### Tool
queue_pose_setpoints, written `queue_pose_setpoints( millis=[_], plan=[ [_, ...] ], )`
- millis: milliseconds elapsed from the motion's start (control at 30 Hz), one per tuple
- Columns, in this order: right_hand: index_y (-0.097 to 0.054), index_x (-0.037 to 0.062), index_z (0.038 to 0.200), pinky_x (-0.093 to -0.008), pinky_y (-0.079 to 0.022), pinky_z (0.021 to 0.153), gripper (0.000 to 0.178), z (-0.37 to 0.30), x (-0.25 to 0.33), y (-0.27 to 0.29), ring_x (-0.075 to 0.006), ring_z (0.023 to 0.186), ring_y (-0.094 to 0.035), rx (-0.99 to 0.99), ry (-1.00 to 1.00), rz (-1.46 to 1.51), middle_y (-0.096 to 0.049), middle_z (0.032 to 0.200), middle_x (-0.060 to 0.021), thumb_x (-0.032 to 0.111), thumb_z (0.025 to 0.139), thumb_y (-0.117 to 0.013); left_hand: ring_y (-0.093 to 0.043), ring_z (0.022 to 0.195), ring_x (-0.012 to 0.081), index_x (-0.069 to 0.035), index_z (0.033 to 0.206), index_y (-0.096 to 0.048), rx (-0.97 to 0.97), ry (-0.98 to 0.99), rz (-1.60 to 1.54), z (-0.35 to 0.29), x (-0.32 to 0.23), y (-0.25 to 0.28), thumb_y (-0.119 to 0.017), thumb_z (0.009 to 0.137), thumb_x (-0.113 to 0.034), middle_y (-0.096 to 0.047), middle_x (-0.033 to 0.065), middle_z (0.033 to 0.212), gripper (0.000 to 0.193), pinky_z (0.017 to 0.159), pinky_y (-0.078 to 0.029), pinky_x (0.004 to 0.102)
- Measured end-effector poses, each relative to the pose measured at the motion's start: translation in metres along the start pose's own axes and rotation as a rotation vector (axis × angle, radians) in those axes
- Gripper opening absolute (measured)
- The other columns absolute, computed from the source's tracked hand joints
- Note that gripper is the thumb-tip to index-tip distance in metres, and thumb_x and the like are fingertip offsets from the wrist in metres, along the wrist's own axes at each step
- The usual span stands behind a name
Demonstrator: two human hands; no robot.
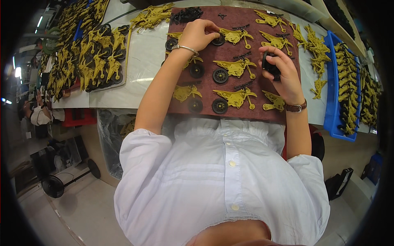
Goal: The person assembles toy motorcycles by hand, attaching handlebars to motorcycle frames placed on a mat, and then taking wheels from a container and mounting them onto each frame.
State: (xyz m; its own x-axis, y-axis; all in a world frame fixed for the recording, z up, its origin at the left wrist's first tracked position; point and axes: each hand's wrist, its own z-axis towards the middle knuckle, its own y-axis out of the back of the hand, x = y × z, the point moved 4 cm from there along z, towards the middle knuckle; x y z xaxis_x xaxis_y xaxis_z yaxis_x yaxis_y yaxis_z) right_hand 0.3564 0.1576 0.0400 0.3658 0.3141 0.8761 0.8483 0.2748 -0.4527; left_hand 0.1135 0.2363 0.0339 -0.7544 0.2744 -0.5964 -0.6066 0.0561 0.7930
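The left hand (pixel 198 35) pinches a black plastic wheel (pixel 218 40) against a yellow plastic toy motorbike frame (pixel 234 36) on the brown felt mat (pixel 230 18). This looks like wheel fitting. The right hand (pixel 283 74) is clenched on spare black wheels (pixel 270 65); next, the wheel likely needs pressing home.

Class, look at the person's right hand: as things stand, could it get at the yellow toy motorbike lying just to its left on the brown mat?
Probably yes, but the right hand already holds black wheels. The yellow toy motorbike lies uncovered on the brown mat with nothing between.
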Motion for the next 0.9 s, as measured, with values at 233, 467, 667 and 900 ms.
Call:
queue_pose_setpoints(
  millis=[233,467,667,900],
  plan=[
    [-0.068,0.0052,0.105,-0.0174,-0.043,0.061,0.03,0.017,0.028,0.021,-0.0042,0.077,-0.054,-0.329,0.27,-0.689,-0.059,0.082,0.004,0.022,0.081,-0.076,-0.068,0.085,0.0229,-0.007,0.094,-0.072,-0.095,-0.073,0.155,0.0,-0.007,0.002,-0.073,0.077,-0.022,-0.071,0.0088,0.091,0.023,0.078,-0.053,0.0329],
    [-0.07,0.0028,0.097,-0.0245,-0.051,0.065,0.027,0.07,0.033,0.024,-0.0088,0.073,-0.064,-0.175,0.339,-0.9,-0.069,0.082,-0.0035,0.02,0.078,-0.078,-0.065,0.094,0.0265,-0.009,0.105,-0.067,-0.101,-0.476,0.176,0.003,-0.039,-0.016,-0.075,0.072,-0.022,-0.069,0.01,0.097,0.037,0.083,-0.052,0.0372],
    [-0.071,0.007,0.097,-0.0331,-0.049,0.076,0.026,0.088,0.027,0.02,-0.0194,0.088,-0.062,-0.006,0.307,-1.154,-0.068,0.092,-0.0071,0.022,0.077,-0.076,-0.066,0.091,0.0284,-0.007,0.104,-0.067,-0.018,-0.34,0.224,0.007,-0.032,-0.022,-0.076,0.071,-0.025,-0.069,0.0126,0.099,0.038,0.083,-0.052,0.038],
    [-0.07,0.0051,0.096,-0.0317,-0.048,0.077,0.028,0.088,0.02,0.008,-0.018,0.082,-0.061,0.015,0.298,-1.299,-0.068,0.087,-0.005,0.023,0.076,-0.077,-0.066,0.09,0.0281,-0.007,0.104,-0.069,-0.009,-0.266,0.196,0.005,-0.032,-0.022,-0.077,0.072,-0.027,-0.069,0.0131,0.098,0.039,0.081,-0.052,0.0378]
  ],
)
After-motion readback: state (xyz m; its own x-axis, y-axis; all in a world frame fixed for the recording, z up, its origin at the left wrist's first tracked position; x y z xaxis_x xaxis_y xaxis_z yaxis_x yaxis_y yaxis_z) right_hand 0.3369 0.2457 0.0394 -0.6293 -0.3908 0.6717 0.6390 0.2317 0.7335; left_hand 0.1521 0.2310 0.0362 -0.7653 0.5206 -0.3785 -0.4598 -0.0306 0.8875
